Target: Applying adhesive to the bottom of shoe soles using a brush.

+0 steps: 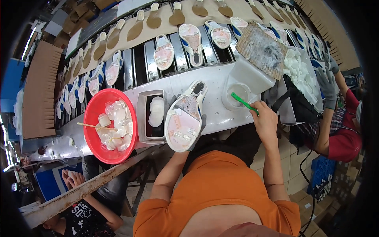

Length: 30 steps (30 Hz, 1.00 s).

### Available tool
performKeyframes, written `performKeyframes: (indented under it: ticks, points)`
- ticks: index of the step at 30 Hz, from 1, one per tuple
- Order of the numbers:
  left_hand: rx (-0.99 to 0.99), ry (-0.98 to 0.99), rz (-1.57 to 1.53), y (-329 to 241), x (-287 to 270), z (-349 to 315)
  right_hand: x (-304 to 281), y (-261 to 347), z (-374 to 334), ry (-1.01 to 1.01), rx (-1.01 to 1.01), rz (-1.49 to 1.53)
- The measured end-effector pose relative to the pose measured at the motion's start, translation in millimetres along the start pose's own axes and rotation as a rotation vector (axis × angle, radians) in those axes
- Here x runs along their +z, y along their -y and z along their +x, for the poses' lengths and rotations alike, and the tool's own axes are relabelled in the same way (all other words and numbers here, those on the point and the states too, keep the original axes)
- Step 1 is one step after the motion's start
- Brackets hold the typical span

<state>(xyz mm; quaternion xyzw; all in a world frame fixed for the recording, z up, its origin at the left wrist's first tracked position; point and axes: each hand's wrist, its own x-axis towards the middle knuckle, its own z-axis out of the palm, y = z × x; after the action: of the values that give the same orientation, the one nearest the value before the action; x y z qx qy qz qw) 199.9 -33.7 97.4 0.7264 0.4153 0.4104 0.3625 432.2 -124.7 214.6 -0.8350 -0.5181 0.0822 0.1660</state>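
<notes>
Left of the clear tub (227, 104), the left hand (203, 125) grips a sandal (185, 120), its far end leaning tubward, while to the tub's right the right hand (264, 119) pinches a green stick (245, 104).

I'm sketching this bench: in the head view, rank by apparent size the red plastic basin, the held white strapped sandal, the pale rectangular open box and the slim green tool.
1. Red plastic basin
2. White strapped sandal, perhaps enlarged by nearness to the camera
3. Pale rectangular box
4. Slim green tool
</notes>
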Motion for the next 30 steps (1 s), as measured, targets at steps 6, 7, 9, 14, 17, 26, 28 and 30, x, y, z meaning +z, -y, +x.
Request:
performKeyframes:
  ticks: [6,7,9,14,17,26,28,30]
  points:
    - [-0.061,0.023,-0.095,-4,-6,-20,9,-17,0,0.038,-0.003,0.128]
    - [-0.071,0.029,-0.114,-6,-8,-23,12,-22,-1,0.049,0.054,0.253]
    - [-0.092,0.041,-0.151,-7,-4,-23,19,-34,-1,0.058,0.093,0.383]
    - [-0.15,0.066,-0.211,-15,0,-34,20,-34,2,0.291,0.359,0.918]
    - [-0.181,0.073,-0.239,-22,8,-36,22,-18,5,0.253,0.343,1.182]
    - [-0.274,0.066,-0.33,-28,12,-39,18,40,-7,0.376,-0.148,0.921]
    - [-0.291,0.067,-0.362,-22,11,-33,23,43,-8,0.374,-0.155,0.926]
    - [-0.306,0.069,-0.398,-20,12,-29,27,44,-8,0.371,-0.163,0.927]
